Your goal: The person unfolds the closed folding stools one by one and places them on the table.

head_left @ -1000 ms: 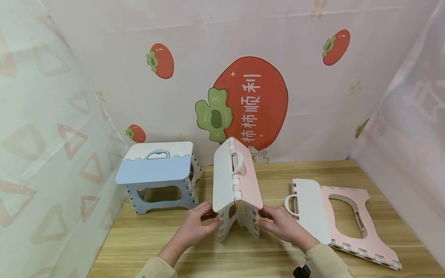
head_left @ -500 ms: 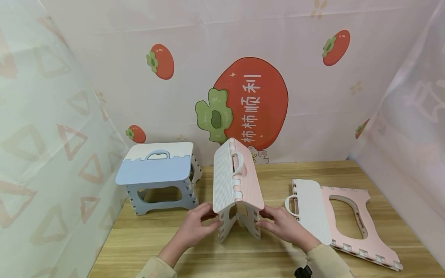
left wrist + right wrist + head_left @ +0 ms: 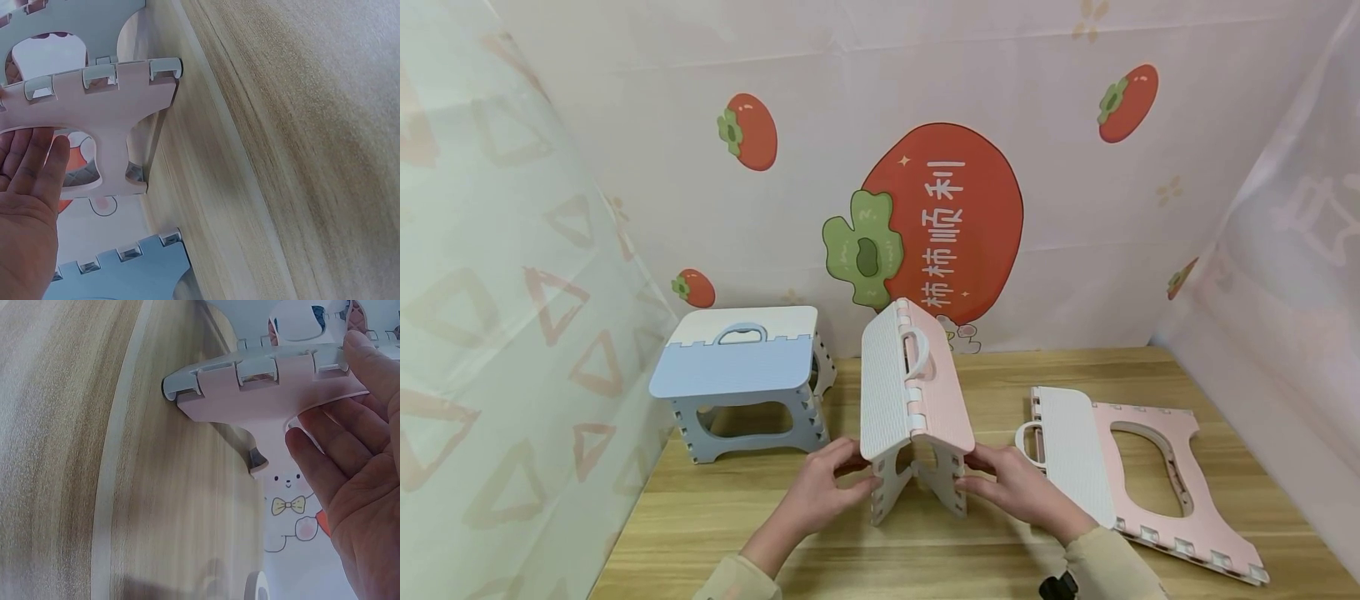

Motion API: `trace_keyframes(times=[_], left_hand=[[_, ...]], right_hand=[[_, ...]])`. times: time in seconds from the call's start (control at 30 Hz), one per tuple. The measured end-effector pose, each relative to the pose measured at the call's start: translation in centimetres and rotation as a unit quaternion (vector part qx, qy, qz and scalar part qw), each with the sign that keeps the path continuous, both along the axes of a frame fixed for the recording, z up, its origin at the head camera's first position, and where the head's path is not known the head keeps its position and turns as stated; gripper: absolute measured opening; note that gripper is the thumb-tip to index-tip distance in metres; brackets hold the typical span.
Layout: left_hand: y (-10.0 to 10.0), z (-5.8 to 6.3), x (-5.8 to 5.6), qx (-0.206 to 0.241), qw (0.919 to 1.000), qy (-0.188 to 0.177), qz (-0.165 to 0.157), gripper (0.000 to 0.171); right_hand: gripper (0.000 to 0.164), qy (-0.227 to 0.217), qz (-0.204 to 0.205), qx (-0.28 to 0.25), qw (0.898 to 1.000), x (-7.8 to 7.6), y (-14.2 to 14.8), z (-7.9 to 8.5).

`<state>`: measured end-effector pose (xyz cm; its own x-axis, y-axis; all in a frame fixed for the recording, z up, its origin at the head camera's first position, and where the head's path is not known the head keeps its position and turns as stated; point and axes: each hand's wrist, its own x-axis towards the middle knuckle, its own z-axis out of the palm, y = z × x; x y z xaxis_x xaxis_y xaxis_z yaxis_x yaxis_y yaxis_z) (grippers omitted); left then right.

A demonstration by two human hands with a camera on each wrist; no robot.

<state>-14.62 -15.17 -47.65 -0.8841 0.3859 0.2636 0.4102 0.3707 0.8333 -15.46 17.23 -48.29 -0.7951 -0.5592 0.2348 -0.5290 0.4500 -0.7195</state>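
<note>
A folding step stool (image 3: 883, 392), one half of its top white and the other pink, stands half unfolded on the table, its top peaked like a roof and its white carry handle (image 3: 917, 354) at the ridge. My left hand (image 3: 822, 490) grips the left leg panel, thumb on the near edge; in the left wrist view its fingers (image 3: 37, 159) reach into the panel's cutout. On the other side, my right hand (image 3: 1017, 487) holds the right leg panel (image 3: 250, 403), with the thumb (image 3: 369, 359) on its hinged edge and the fingers at the cutout.
An unfolded blue-and-white stool (image 3: 733, 367) stands at the left. To the right lies a flattened pink-and-white stool (image 3: 1078, 454) with its handle toward the middle. A wood-grain table (image 3: 925, 567) carries them, and printed cloth (image 3: 760, 233) hangs behind and on both sides.
The middle stool's two halves have spread slightly wider. My right hand has shifted a little to the right with its leg panel, while my left hand has stayed put.
</note>
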Motion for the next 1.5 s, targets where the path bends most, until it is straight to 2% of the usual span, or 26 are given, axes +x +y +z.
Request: trace_keyframes(times=[0.6,1.1,1.5], left_hand=[[0.1,0.1,0.1,-0.014,0.9998,0.014,0.002,0.028],[0.2,0.2,0.3,-0.016,0.9995,0.025,-0.004,0.028],[0.3,0.3,0.5,-0.023,0.999,0.037,-0.003,0.028]], right_hand=[[0.048,-0.01,-0.001,0.009,1.0,0.2,0.6,0.5],[0.051,-0.033,-0.012,0.013,0.999,0.2,1.3,0.3],[0.049,-0.024,-0.015,0.023,0.999,0.1,1.8,0.2]])
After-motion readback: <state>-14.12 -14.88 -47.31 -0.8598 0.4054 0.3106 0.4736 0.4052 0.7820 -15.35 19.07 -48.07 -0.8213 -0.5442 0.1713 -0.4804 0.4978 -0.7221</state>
